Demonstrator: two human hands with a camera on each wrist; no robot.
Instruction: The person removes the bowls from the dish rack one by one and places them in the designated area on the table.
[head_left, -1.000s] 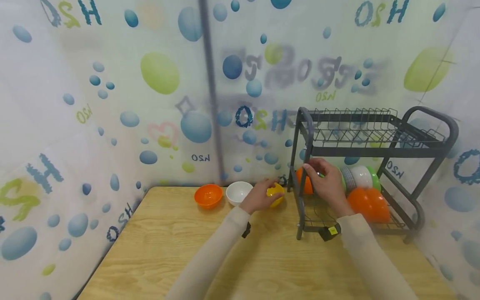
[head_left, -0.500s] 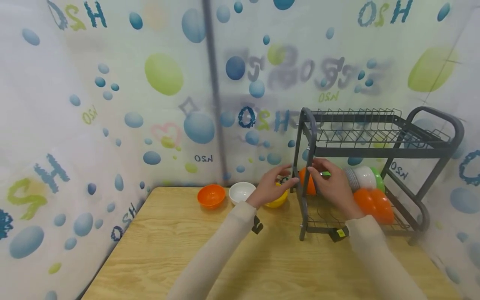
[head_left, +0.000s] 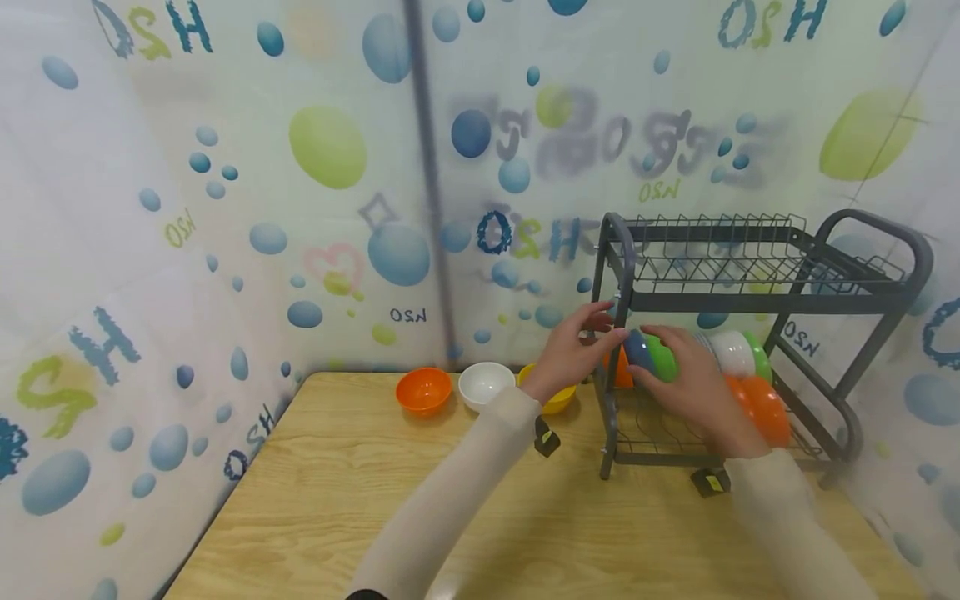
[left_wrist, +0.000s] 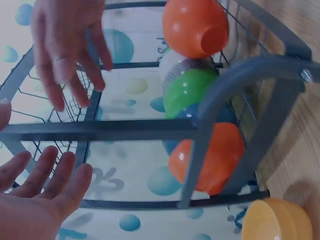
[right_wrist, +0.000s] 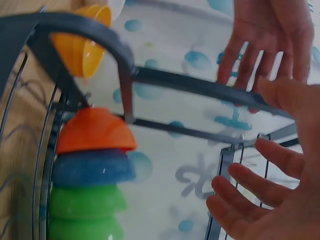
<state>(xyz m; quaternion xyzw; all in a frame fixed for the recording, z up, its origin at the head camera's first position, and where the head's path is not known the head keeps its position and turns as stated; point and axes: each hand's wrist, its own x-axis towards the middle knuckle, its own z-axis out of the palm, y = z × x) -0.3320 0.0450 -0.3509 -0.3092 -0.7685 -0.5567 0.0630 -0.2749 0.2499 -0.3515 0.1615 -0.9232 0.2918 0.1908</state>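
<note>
sideways, a row of bowls lies in the rack beside two released hands

both hands are loose, with the fingers spread: the left hand is by the rack's post nearest to it, and whether it touches the post cannot be told; the right hand is lifted clear of the bowls, its palm towards the left hand.

the rack's lower tier holds the row on its side, its long axis running from near the left hand's fingertips, behind the right hand and on past it. nearest the left hand is an orange end bowl, its foot towards the post and its mouth towards the row; next come a blue bowl and green ones, nearest the right hand's thumb, then a white bowl and another green one beyond that hand. more orange ware lies in front of the row, just past the right hand; how many pieces cannot be told.

on the worktop, a yellow bowl sits just behind the left wrist, its edge doubled in the right wrist view. farther out on the left hand's outer side are a white worktop bowl and an orange worktop bowl, mouths up.
</note>
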